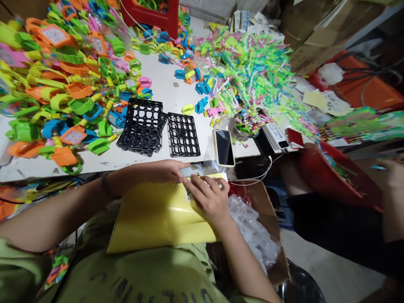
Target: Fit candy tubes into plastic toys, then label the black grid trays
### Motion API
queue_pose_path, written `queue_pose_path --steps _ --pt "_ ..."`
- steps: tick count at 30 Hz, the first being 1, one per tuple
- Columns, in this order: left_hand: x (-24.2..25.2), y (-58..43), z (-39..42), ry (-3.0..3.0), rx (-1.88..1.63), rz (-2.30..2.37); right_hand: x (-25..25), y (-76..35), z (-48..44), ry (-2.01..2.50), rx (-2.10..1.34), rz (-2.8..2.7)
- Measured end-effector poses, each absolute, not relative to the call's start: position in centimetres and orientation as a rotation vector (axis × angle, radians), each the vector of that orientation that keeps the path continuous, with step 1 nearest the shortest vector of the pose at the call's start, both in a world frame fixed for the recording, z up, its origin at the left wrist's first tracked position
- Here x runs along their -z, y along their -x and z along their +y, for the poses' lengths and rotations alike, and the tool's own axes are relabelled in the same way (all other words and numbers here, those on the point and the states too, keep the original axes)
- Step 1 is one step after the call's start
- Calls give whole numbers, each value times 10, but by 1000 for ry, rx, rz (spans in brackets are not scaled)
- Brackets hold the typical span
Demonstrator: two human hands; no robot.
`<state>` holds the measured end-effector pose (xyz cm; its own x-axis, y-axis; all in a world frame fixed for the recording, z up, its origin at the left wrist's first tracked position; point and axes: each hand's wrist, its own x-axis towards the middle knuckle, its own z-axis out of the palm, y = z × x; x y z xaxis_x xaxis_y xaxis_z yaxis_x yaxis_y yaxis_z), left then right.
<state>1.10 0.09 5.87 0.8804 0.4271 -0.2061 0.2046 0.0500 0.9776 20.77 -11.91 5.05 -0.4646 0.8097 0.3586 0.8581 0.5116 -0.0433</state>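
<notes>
A glossy yellow sheet (151, 219) lies across my lap, with a strip of white paper at its far right edge. My left hand (167, 171) is at the sheet's far edge, its fingers mostly folded and one digit pointing right. Whatever its fingertips hold is too small to make out. My right hand (210, 195) rests on the sheet with its fingers stretched out and slightly bent. Its index fingertip meets the left fingertips. A dark printed patch on white shows partly under the right fingers.
On the white table (151, 162) are black plastic grids (142, 126), a phone (224, 147), and piles of toy watches (72, 97) and green strips (252, 63). A carton (271, 223) with clear bags stands at my right. Beyond are a red basin (331, 172) and another person's hand (394, 176).
</notes>
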Motion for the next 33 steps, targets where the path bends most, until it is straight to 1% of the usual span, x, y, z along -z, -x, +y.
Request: queue_pose_path --steps 3,10,13,20,24,28,31,33 --pt "-62 -9 0 -1541 -143 531 -50 -217 -122 1292 295 -2417" --pt "-70 -10 -8 -1450 -85 659 -53 -214 -132 1429 280 -2286" --pt "-77 -11 -12 -1467 -102 692 -61 -205 -129 1425 302 -2323" --pt "-90 -6 -17 -1515 -147 627 -73 -207 -125 1212 415 -2351" --pt "-94 -4 -20 -1484 -119 583 -77 -211 -125 1122 396 -2362" --pt "-97 -4 -18 -1499 -158 584 -80 -210 -130 1193 300 -2236" --pt "-98 -3 -12 -1422 -212 552 -80 -210 -135 1298 334 -2131" --pt "-97 -2 -5 -1328 -172 504 -79 -212 -136 1321 366 -2157"
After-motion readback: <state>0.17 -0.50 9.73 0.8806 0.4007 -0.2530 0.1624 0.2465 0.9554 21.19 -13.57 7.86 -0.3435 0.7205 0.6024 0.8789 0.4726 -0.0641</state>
